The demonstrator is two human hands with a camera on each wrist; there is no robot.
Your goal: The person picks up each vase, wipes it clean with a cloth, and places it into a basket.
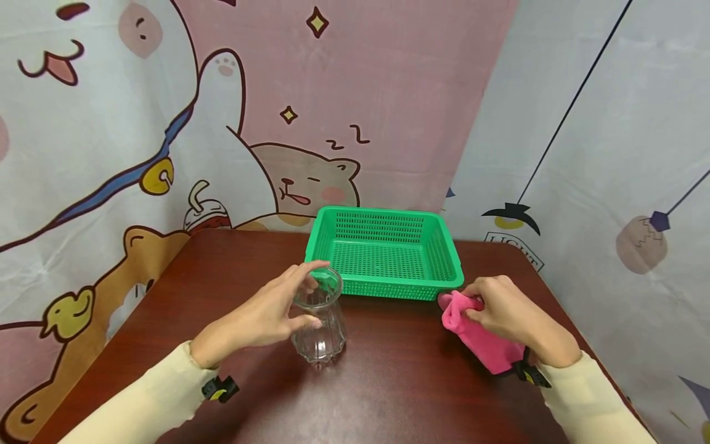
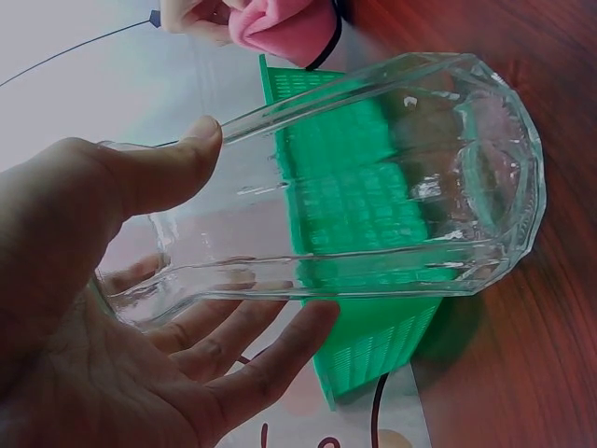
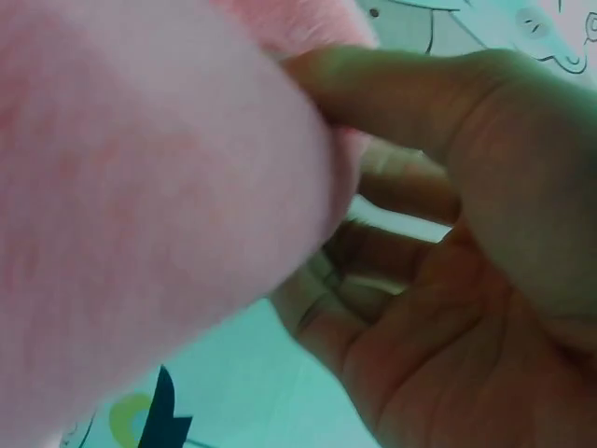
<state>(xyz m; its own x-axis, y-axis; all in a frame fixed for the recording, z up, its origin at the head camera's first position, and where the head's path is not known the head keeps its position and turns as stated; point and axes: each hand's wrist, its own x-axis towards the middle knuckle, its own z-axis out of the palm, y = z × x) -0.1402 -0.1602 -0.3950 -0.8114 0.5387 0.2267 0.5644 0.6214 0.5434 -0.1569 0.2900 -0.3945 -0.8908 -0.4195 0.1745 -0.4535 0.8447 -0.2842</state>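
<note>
A clear glass vase with a flared rim and ribbed sides stands upright on the dark wooden table, left of centre. My left hand is round its upper part, thumb on the near side and index finger across the rim. In the left wrist view, the thumb lies along one side of the glass vase and the other fingers along the opposite side. My right hand pinches a folded pink cloth with dark edging. The pink cloth fills much of the right wrist view, pinched between thumb and fingers.
A green perforated plastic basket sits at the back of the table, just beyond and between both hands. Behind the table hangs a cartoon-printed curtain, with another printed sheet at the right.
</note>
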